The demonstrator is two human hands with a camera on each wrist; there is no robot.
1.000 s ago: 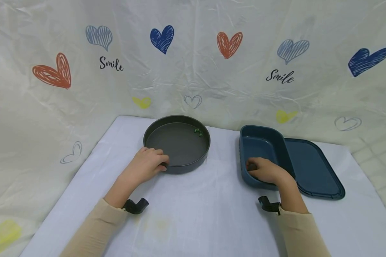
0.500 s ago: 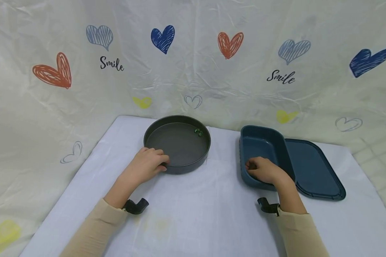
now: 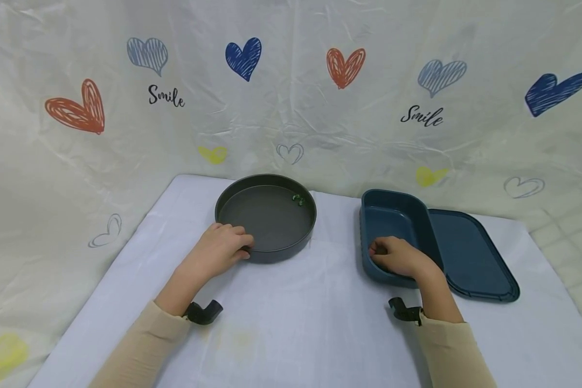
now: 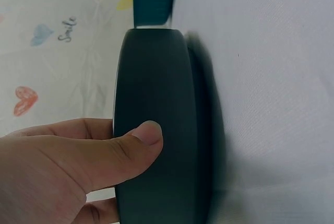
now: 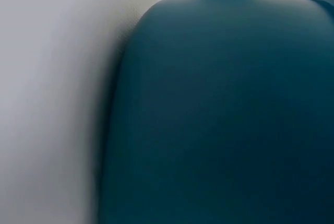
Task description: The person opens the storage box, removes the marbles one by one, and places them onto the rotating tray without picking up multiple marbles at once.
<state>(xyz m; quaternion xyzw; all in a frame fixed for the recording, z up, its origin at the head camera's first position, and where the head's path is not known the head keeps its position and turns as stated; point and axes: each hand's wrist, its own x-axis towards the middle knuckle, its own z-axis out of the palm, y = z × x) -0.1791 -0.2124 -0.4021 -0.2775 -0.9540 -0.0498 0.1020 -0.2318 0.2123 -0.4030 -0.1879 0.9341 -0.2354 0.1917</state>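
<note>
My left hand point(image 3: 223, 248) grips the near left rim of a round dark grey baking pan point(image 3: 267, 215). In the left wrist view its thumb point(image 4: 141, 148) presses the outer wall of the pan point(image 4: 156, 78), with fingers on the other side. A few small green bits point(image 3: 298, 200) lie inside the pan at the right. My right hand point(image 3: 400, 256) reaches over the near wall into a blue rectangular container point(image 3: 393, 218), its fingers curled. Whether anything is between those fingertips is hidden. The right wrist view shows only the container's outer wall point(image 5: 219, 104), not the hand.
A blue lid point(image 3: 475, 253) lies flat right of the container, its edge against it. White cloth point(image 3: 330, 312) covers the table, showing between pan and container and in front of them. Behind hangs a curtain point(image 3: 291, 108) printed with hearts.
Between the right hand's fingers, a dark spot seen a second ago shows less now as the fingers have drawn slightly together. The left hand, pan and container stay in place.
</note>
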